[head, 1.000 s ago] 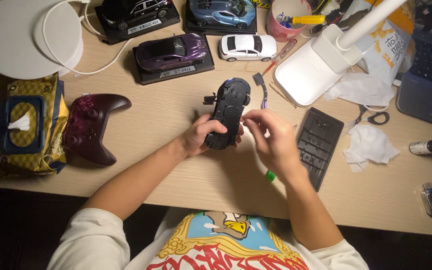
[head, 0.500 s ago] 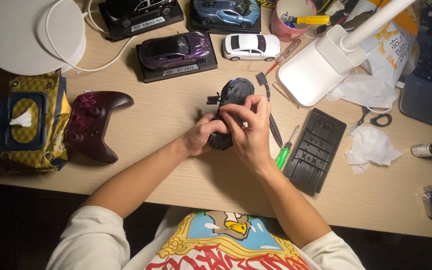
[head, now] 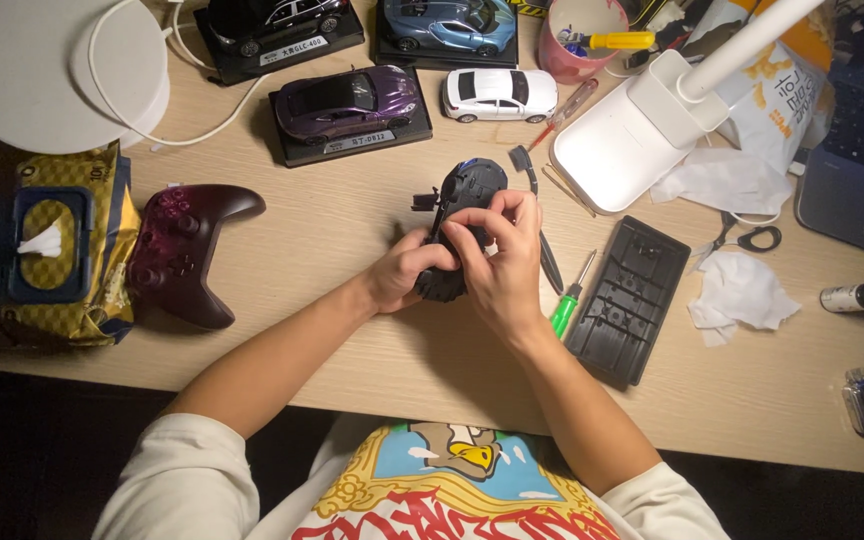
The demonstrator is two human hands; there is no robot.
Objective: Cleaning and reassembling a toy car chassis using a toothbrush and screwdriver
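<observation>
Since a moment ago, the right hand (head: 502,262) is lying over the black toy car (head: 462,225), fingers together, pressing on its body. Left hand (head: 407,275) is gripping the car's near side, mid-desk (head: 332,330), with a green screwdriver (head: 570,298) lying just beside it.

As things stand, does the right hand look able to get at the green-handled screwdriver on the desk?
Probably yes. The green-handled screwdriver lies on bare desk just beside the right hand, between it and the black plastic panel, with nothing on top. The hand would first have to let go of the dark model car.
</observation>
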